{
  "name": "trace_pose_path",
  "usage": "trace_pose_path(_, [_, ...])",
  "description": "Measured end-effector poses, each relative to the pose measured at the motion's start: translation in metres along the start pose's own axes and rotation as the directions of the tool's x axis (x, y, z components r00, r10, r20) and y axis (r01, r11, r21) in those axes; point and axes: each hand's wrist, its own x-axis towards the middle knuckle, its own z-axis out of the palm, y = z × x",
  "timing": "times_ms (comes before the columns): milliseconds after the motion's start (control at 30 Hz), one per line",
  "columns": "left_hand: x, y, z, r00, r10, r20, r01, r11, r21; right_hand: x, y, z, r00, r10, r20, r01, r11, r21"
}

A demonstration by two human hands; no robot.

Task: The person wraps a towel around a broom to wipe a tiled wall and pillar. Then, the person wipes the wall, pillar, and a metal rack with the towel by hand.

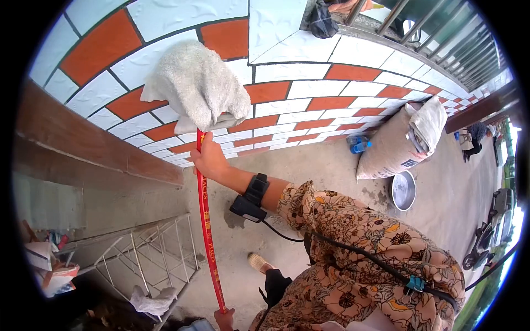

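My right hand (211, 156) is wrapped round the upper part of a red pole (206, 220) with printed lettering, just below a pale grey cloth (196, 83). The cloth is draped over the pole's top end and lies against the tiled wall (314, 71). At the bottom edge of the view, my left hand (224, 319) closes round the pole's lower end; only part of this hand shows. A black device is strapped to my right wrist.
A metal rack (135, 248) with a rag stands at lower left, by a brown beam (83, 143). Along the wall are a full sack (400, 140), blue bottles (360, 144) and a metal basin (403, 190). Window bars are above. Another person (476, 138) and vehicles are far right.
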Motion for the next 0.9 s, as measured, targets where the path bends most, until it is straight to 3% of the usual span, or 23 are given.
trace_pose_path(33, [0.003,0.003,0.003,0.998,0.035,-0.06,-0.027,0.992,0.127,-0.011,-0.036,-0.039,0.969,0.235,0.076,-0.244,0.957,0.157])
trace_pose_path(67, [0.002,0.023,0.004,0.998,0.044,-0.043,-0.038,0.99,0.135,-0.014,-0.029,-0.061,0.969,0.246,0.0,-0.245,0.963,0.112])
trace_pose_path(133, [-0.001,0.094,0.014,0.986,0.148,-0.071,-0.073,0.784,0.616,-0.017,0.015,-0.121,0.95,0.226,-0.214,-0.214,0.974,0.079])
trace_pose_path(200, [0.03,0.157,0.042,0.961,0.259,0.098,-0.246,0.638,0.729,-0.008,0.072,-0.207,0.865,0.296,-0.405,-0.311,0.95,0.029])
trace_pose_path(233, [0.045,0.196,0.061,0.934,0.314,0.168,-0.327,0.568,0.756,-0.009,0.07,-0.251,0.816,0.269,-0.511,-0.331,0.943,-0.032])
trace_pose_path(267, [0.062,0.231,0.085,0.911,0.361,0.197,-0.369,0.502,0.782,0.005,0.111,-0.297,0.758,0.253,-0.602,-0.387,0.917,-0.102])
trace_pose_path(333, [0.078,0.299,0.138,0.856,0.425,0.294,-0.479,0.44,0.759,0.009,0.148,-0.389,0.685,0.228,-0.692,-0.337,0.941,-0.024])
trace_pose_path(400, [0.091,0.329,0.185,0.812,0.47,0.346,-0.548,0.412,0.728,0.014,0.152,-0.455,0.601,0.301,-0.74,-0.429,0.903,0.019])
trace_pose_path(467, [0.088,0.337,0.207,0.809,0.457,0.37,-0.564,0.425,0.708,0.012,0.132,-0.463,0.581,0.301,-0.756,-0.457,0.89,0.003])
trace_pose_path(567, [0.076,0.303,0.195,0.85,0.398,0.345,-0.516,0.495,0.699,0.01,0.14,-0.43,0.604,0.268,-0.751,-0.422,0.907,-0.015])
trace_pose_path(667, [0.075,0.247,0.156,0.906,0.333,0.262,-0.415,0.575,0.705,0.004,0.15,-0.337,0.626,0.262,-0.735,-0.436,0.899,-0.051])
trace_pose_path(800, [0.07,0.114,0.084,0.979,0.202,0.035,-0.162,0.66,0.734,-0.015,0.168,-0.153,0.81,0.383,-0.445,-0.444,0.895,-0.037])
trace_pose_path(900, [0.041,0.027,0.062,0.981,-0.03,-0.193,0.15,0.748,0.646,-0.021,0.175,0.002,0.895,0.429,-0.123,-0.424,0.903,0.069])
